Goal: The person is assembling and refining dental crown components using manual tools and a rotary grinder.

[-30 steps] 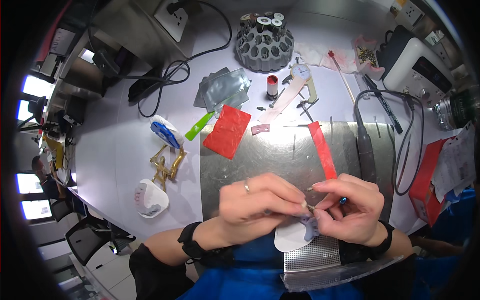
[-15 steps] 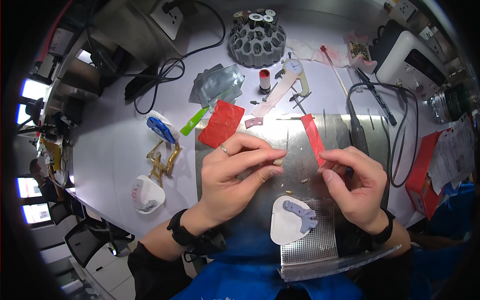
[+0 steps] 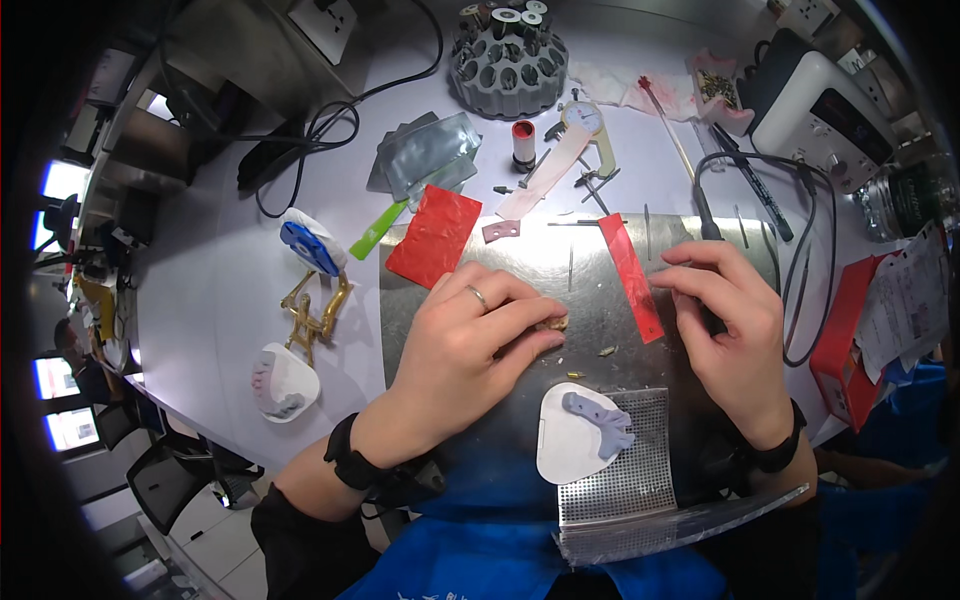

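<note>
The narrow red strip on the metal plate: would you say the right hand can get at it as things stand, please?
Probably yes: the right hand is close beside the red strip, seems to hold nothing, and nothing visible lies between them.

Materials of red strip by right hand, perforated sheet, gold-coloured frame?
Red strip: perhaps wax, possibly plastic; uniform red with a slight sheen.
Perforated sheet: looks like bare metal; silvery glints between regular holes.
Gold-coloured frame: likely brass or plated metal, polished; bright highlights along its bars.
</note>
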`<state>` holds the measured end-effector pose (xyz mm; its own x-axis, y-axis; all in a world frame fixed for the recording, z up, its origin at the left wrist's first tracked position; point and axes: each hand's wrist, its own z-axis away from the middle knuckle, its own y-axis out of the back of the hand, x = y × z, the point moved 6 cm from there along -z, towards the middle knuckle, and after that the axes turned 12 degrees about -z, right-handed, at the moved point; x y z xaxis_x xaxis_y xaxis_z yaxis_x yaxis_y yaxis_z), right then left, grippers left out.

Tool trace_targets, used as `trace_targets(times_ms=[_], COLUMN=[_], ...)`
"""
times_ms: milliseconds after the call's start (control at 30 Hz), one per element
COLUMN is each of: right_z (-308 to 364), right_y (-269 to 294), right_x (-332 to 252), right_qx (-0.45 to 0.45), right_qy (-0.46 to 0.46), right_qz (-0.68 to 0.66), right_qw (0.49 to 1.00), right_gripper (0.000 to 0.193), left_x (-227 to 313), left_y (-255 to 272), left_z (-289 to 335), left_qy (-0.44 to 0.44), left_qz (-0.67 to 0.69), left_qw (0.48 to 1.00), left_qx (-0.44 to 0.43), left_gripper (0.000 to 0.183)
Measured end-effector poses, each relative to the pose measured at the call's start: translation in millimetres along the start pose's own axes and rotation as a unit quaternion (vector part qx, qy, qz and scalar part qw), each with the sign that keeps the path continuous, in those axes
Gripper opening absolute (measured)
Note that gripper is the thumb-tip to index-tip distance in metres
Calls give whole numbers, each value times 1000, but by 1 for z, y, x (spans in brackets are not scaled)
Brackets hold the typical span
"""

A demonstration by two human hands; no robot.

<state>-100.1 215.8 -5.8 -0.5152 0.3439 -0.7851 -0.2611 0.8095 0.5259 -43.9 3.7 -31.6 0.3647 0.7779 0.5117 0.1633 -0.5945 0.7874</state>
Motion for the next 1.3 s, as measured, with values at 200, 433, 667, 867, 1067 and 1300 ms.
trace_targets(times_ms=[200, 433, 667, 867, 1067, 1300], right_z=[-3, -6, -4, 3, 1, 6], right_y=[5, 11, 12, 12, 18, 4], right_x=[5, -7, 3, 1, 7, 20], right_qx=[1, -42, -165, -196, -114, -106], right_qy=[21, 54, 7, 50, 91, -228], right_qz=[51, 108, 129, 226, 26, -476], right_qw=[998, 992, 978, 953, 989, 843], right_gripper=[27, 22, 24, 19, 15, 12], left_x=[4, 17, 31, 44, 49, 64], left_y=[2, 11, 5, 2, 1, 17], left_z=[1, 0, 3, -1, -4, 13], left_qy=[-6, -18, -103, -164, -180, -100], left_qz=[-41, 46, 93, 86, 59, 37], left_qw=[999, 999, 985, 967, 960, 962], left_qx=[-11, -11, -106, -177, -207, -252], left_gripper=[25, 34, 51, 62, 55, 62])
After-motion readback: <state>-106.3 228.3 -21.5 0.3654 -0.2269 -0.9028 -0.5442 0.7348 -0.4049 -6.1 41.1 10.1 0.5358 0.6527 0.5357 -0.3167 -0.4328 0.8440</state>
